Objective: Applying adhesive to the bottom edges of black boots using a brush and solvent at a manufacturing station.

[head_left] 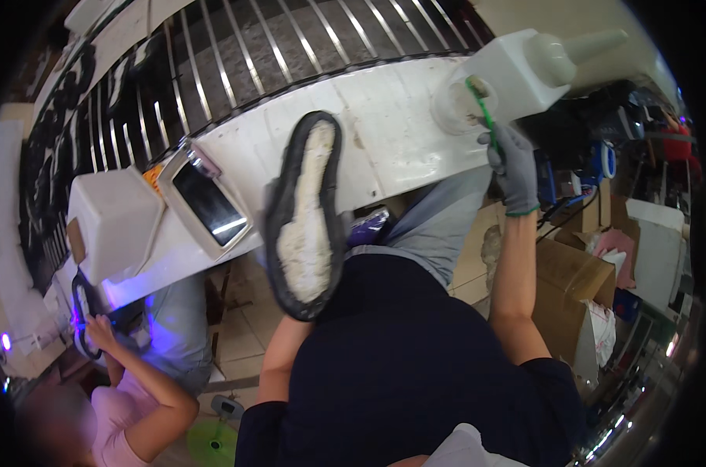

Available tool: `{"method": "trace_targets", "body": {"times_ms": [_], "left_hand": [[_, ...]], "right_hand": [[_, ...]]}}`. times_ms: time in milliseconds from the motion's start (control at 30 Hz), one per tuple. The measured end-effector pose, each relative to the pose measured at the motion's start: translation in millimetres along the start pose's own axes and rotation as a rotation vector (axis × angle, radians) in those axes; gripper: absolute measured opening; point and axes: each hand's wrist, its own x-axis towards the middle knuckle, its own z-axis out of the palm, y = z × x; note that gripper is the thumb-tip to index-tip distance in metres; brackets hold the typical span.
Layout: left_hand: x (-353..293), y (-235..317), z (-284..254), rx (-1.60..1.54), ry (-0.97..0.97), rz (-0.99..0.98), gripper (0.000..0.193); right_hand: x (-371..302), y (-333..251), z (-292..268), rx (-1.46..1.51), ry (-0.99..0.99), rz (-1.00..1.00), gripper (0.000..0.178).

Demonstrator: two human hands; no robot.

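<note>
one foreground sole (308, 226), one brush (487, 117), one cup (448, 109), one nozzled bottle (516, 74).

White bench (395, 159) — nozzled bottle (516, 74), translucent cup (450, 113), boxy white container (115, 222), dark-faced device (207, 198) — kind unclear

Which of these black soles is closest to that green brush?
The large sole mid-picture; the other soles are all farther left, away from the brush.
</note>
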Motion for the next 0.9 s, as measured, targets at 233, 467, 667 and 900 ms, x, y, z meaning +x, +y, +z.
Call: {"method": "trace_targets", "body": {"times_ms": [233,467,667,900], "left_hand": [[-1.7,-25.2,79.0,-0.091,0.533,0.246,0.074],[-38.7,-83.8,141.6,-0.642,0.084,-0.214,0.087],[-49.4,-86.6,149.7,-0.731,0.093,-0.25,0.078],[-20.8,-60.2,123.5,-0.526,0.391,0.029,0.068]], "right_hand": [[-49.2,-32.5,74.8,-0.317,-0.473,-0.176,0.019],[-93.2,-21.3,109.2,-0.378,-0.645,-0.256,0.018],[-92.2,-4.2,114.6,-0.476,-0.505,-0.25,0.016],[-49.1,14.3,122.0,-0.6,-0.34,-0.195,0.013]]}}
